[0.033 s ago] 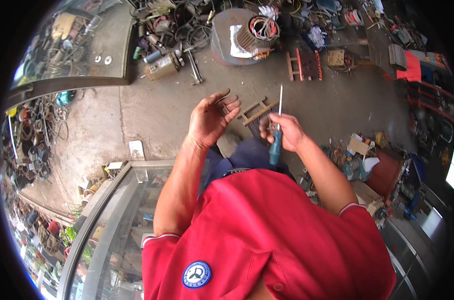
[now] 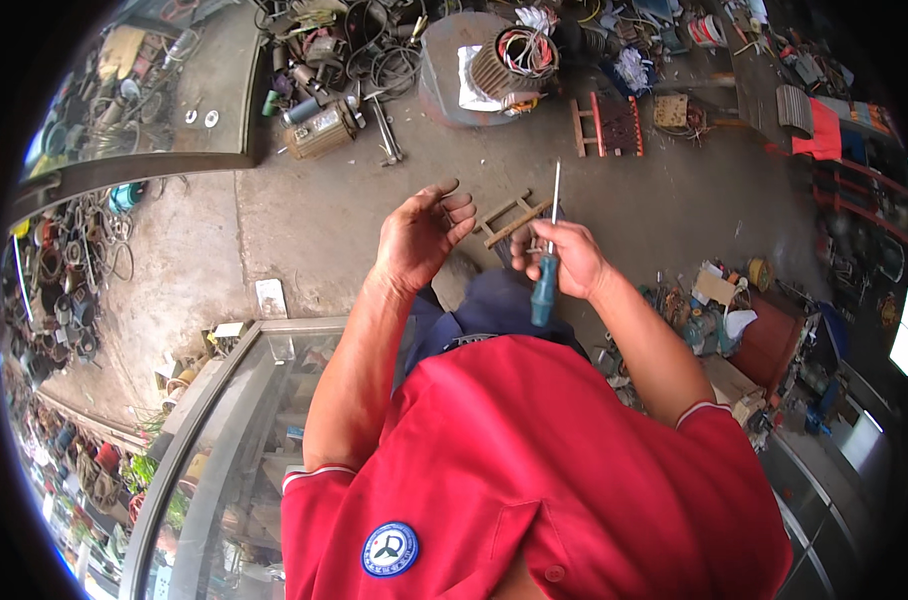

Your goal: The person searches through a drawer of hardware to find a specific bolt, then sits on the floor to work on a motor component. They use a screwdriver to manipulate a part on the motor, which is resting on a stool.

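My right hand (image 2: 566,262) grips a screwdriver (image 2: 544,290) with a blue-green handle. Its bare metal shaft points up and away from me, and the handle's butt hangs toward my lap. To its left, my left hand (image 2: 426,232) is raised with the palm turned inward. The fingers are bent loosely and apart, and I see nothing in them. Both hands are in the air, touching no other thing. Beyond them, a small wooden stool frame (image 2: 514,218) is on the floor, partly hidden by my right hand.
A motor stator with wire windings (image 2: 515,62) sits on a round metal stand (image 2: 444,75) ahead. Left of it lie a motor (image 2: 322,132), a hammer (image 2: 385,135) and piled parts. A red-topped stool (image 2: 619,125) is ahead right. A glass display case (image 2: 274,400) stands close on my left.
The screwdriver and my right hand have shifted slightly up and to the left. My left hand looks almost unmoved.
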A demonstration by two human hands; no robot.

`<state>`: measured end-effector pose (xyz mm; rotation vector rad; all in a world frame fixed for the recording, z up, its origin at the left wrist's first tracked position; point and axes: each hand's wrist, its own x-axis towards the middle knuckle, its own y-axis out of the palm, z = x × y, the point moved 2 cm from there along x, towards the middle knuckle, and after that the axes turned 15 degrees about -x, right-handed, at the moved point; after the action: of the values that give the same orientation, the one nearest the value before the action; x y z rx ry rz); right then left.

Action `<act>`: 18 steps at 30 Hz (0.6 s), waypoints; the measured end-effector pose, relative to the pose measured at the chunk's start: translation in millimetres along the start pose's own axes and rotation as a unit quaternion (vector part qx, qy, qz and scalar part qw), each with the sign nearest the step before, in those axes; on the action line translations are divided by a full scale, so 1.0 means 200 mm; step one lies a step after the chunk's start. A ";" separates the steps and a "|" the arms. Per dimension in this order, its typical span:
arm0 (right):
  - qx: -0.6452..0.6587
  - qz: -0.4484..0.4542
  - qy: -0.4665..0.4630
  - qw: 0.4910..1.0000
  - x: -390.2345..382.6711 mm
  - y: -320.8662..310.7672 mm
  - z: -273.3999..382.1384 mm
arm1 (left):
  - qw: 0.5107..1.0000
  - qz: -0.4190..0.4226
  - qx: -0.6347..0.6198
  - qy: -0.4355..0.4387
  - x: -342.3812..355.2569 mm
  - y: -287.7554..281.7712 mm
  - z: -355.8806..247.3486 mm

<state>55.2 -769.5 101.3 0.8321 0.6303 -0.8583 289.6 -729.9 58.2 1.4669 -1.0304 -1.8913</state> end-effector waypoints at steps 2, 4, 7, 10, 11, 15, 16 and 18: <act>0.054 0.039 0.001 0.998 0.05 0.08 0.04 | 0.999 -0.019 0.031 -0.033 0.01 -0.03 -0.01; 0.097 0.067 -0.006 0.993 0.10 0.15 0.09 | 0.997 -0.024 0.031 -0.061 0.02 -0.05 -0.01; 0.128 0.100 -0.040 0.986 0.14 0.21 0.16 | 0.995 -0.047 0.063 -0.053 0.02 0.01 0.00; 0.139 0.092 -0.049 0.985 0.13 0.25 0.24 | 0.994 -0.065 0.060 -0.070 0.05 0.01 -0.03; 0.150 0.093 -0.056 0.983 0.14 0.25 0.26 | 0.993 -0.063 0.062 -0.077 0.07 0.02 -0.04; 0.157 0.100 -0.077 0.980 0.17 0.23 0.38 | 0.994 -0.025 0.039 -0.101 0.16 0.06 -0.11; 0.149 0.101 -0.080 0.980 0.18 0.22 0.41 | 0.994 -0.025 0.050 -0.097 0.18 0.07 -0.13; 0.114 0.096 -0.073 0.986 0.20 0.20 0.46 | 0.993 -0.031 0.049 -0.098 0.23 0.13 -0.14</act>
<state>122.9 -845.6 134.9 1.0098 0.3208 -0.8160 302.9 -787.6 50.3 1.4036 -1.1955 -2.0882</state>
